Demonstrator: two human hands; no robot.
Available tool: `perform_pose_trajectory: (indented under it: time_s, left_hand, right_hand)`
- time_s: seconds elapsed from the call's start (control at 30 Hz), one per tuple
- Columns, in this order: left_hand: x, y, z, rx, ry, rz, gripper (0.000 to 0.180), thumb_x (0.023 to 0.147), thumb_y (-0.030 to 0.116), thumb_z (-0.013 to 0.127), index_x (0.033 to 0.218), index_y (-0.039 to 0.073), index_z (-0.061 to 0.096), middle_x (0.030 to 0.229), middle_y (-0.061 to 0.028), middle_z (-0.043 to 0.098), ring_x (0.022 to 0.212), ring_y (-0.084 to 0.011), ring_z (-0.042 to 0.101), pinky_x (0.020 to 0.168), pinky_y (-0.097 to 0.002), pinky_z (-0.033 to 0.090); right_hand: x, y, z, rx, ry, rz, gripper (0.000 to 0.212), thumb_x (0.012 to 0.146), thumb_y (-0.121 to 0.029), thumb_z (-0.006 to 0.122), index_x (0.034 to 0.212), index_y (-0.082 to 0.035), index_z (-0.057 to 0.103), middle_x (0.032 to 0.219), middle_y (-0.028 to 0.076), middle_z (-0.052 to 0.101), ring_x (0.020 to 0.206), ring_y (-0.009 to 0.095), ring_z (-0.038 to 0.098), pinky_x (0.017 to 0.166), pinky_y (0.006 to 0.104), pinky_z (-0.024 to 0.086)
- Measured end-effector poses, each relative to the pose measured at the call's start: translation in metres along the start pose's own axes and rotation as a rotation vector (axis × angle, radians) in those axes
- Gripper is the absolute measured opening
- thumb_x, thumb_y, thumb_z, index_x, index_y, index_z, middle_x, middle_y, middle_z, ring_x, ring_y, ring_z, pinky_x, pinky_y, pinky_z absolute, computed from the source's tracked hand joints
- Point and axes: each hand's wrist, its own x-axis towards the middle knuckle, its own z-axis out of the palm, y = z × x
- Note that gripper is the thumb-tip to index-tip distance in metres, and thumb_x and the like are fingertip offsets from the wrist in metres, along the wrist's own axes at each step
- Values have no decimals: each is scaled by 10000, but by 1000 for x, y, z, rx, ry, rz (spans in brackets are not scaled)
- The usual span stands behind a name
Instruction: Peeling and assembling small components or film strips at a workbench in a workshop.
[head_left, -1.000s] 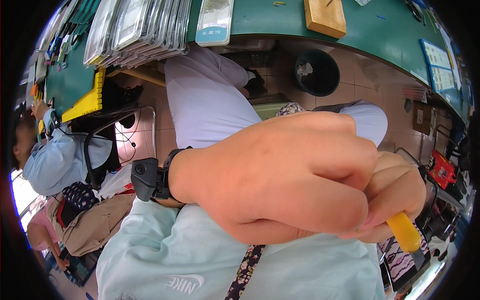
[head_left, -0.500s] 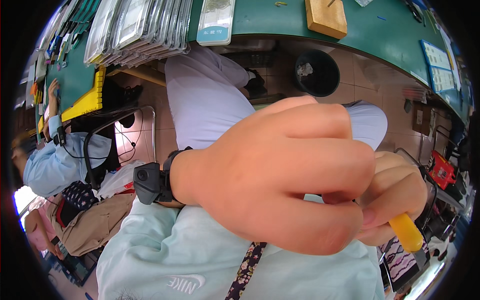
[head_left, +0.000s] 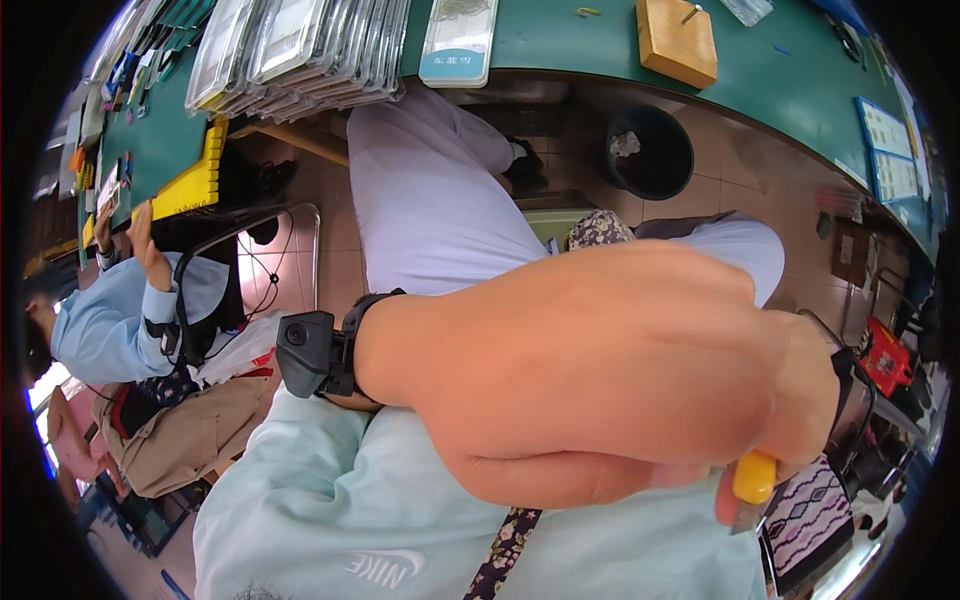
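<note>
Grip state first: the left hand [head_left: 600, 370], a large closed fist filling the middle of the view, hides whatever its curled fingers enclose, so what it holds cannot be told. From the far left: a co-worker in a pale blue long-sleeved shirt [head_left: 110, 320] raises a hand toward the green-topped counter [head_left: 560, 40], where a yellow plastic tray [head_left: 190, 185] sits at the edge. Next comes a row of clear plastic packets [head_left: 300, 45] fanned along the counter, then a flat packet with a light blue band [head_left: 458, 40]. A black band carrying a small black camera block [head_left: 312, 352] circles the left wrist. Beyond the fist, a tan wooden block [head_left: 678, 40] lies on the counter and a round black waste bin [head_left: 648, 152] stands on the tiled floor below it. At the right, the right hand [head_left: 800, 400] is mostly covered by the left; its grip is closed about a yellow-handled tool [head_left: 752, 480], whose handle end shows just under the fist. Progress: the working end is hidden, so what is done or left cannot be judged.
</note>
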Motion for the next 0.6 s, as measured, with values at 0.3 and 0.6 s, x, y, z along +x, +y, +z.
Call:
perform_pose_trajectory:
  time_s: [0.3,0.6]
  left_hand:
    - [-10,0,18,-142,146,40,198,783,130,508,634,-1,523,616,-130,494,435,-219,388,408,-337,240]
    - [-11,1,19,-131,122,37,119,760,95,519,678,9,507,673,-122,489,486,-223,385,454,-345,264]
  right_hand:
    - [0,-1,5,-56,-18,-12,345,711,-373,662,648,-72,506,538,28,437,351,115,373,306,228,220]
    - [3,-6,7,-115,-11,12,304,655,-348,714,635,-121,513,521,-1,402,346,94,351,309,225,191]
